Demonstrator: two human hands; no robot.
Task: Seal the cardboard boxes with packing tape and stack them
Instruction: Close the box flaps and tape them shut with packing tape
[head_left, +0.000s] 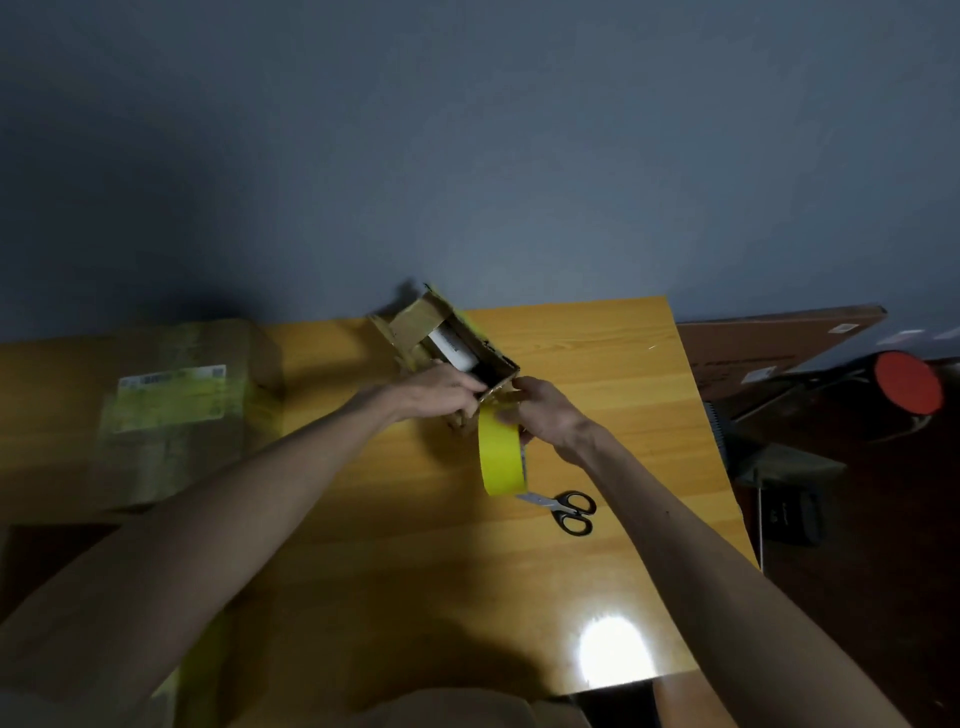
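- Fingers of the left hand (441, 396) curl over the near end of the small box (415, 332); the right hand (548, 411) grips the yellow tape roll (501, 457) just below it
- The box sits mid-table (597, 374), open, with a white item (451, 349) inside
- Likely step: starting the first strip; next, close the flaps and pull tape across
- Scissors (567, 512) lie near
- The big box (171, 431) has a label (171, 397) too blurred to read

Two long, lean bare arms. The left forearm (234, 499) and right forearm (696, 540) are uncovered from the near edge to the wrists. The left hand (436, 397) and right hand (545, 415) are bare, with knuckle ridges showing. There is a tiny dark speck (666, 514) on the right forearm. A pale tan rounded shape (467, 709) sits at near centre, possibly clothing; can't tell.
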